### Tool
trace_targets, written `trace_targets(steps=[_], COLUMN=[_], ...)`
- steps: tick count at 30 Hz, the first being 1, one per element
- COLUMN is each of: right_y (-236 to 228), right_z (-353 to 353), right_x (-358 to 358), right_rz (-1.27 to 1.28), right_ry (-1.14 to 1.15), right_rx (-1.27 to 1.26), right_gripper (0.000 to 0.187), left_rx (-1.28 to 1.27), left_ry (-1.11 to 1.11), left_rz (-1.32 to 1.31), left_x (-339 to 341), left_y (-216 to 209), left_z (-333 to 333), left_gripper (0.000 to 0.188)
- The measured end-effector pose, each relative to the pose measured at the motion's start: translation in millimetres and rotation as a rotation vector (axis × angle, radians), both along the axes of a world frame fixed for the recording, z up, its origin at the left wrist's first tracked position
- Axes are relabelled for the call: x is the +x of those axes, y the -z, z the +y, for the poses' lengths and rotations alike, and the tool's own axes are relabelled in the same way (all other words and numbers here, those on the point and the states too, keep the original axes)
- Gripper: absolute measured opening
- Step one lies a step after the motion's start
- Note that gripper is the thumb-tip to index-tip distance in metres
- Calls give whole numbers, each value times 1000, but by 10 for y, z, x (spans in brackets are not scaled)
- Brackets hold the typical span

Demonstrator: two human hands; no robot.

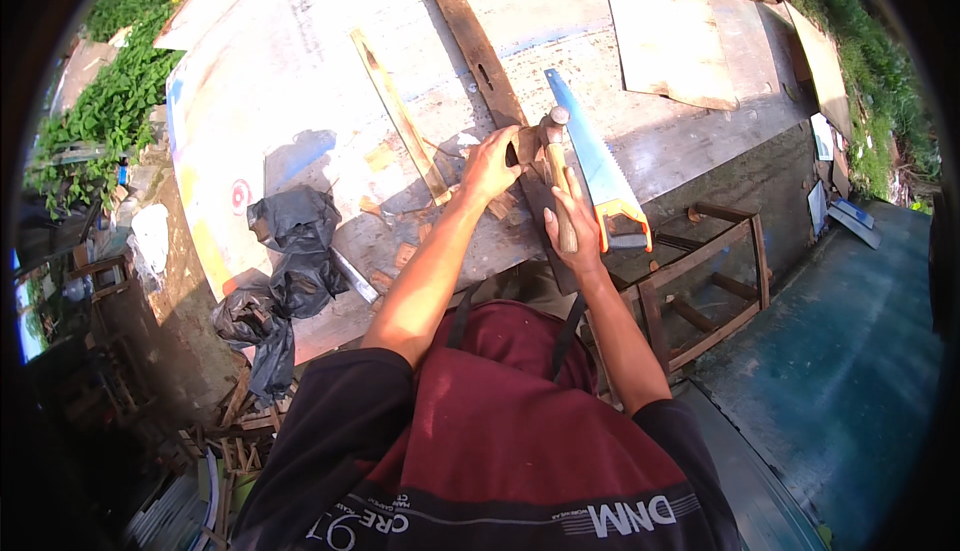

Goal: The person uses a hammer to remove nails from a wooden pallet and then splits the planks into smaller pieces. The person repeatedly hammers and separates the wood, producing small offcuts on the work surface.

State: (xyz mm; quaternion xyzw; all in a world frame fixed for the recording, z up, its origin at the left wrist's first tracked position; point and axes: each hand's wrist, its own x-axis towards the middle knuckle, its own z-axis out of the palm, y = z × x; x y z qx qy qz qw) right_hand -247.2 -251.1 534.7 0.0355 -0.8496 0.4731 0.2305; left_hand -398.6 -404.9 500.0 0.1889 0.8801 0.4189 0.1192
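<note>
The left hand (488, 167) is gripping a small brown piece (530, 143) between thumb and fingers; the exact form of this piece is being partly hidden by the hand and the tool beside it. The right hand (577, 223) is gripping a hammer (560, 166) by its wooden handle, and the metal head is pointing away from the wearer, just beyond the fingertips and next to the brown piece. A long dark plank (468, 31) is running beneath both hands, extending from near the wearer's body to the far part of the surface (320, 81).

To the right of the right hand, a handsaw (592, 151) with an orange and black handle is lying just beside it, blade pointing away. To the left of the left hand, a narrow pale strip (398, 109) is lying lengthwise, and wood scraps (404, 255) are lying nearer the wearer. Farther left, a black plastic bag (305, 251) is resting near the edge. Well beyond the right hand, a plywood sheet (665, 41) is lying flat. Right of the right hand, below the surface, a wooden frame (715, 329) is standing.
</note>
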Motion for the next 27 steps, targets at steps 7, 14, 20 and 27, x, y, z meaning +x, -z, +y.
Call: trace_targets(steps=[7,14,20,27], right_y=[300,504,-19,-198], right_z=[47,116,214,260], right_x=[241,430,182,-68], right_rz=[-36,-82,-2,123], right_ry=[-41,-121,-173,-305], right_rx=[32,36,90,22], right_gripper=[43,45,40,36], left_rx=[-17,-216,-218,-210], left_ry=[39,119,125,156], left_rz=[61,235,152,171], left_x=[45,43,10,-25], left_y=[14,48,-96,-74], left_z=[-6,-22,-2,-46], left_gripper=[77,79,80,77])
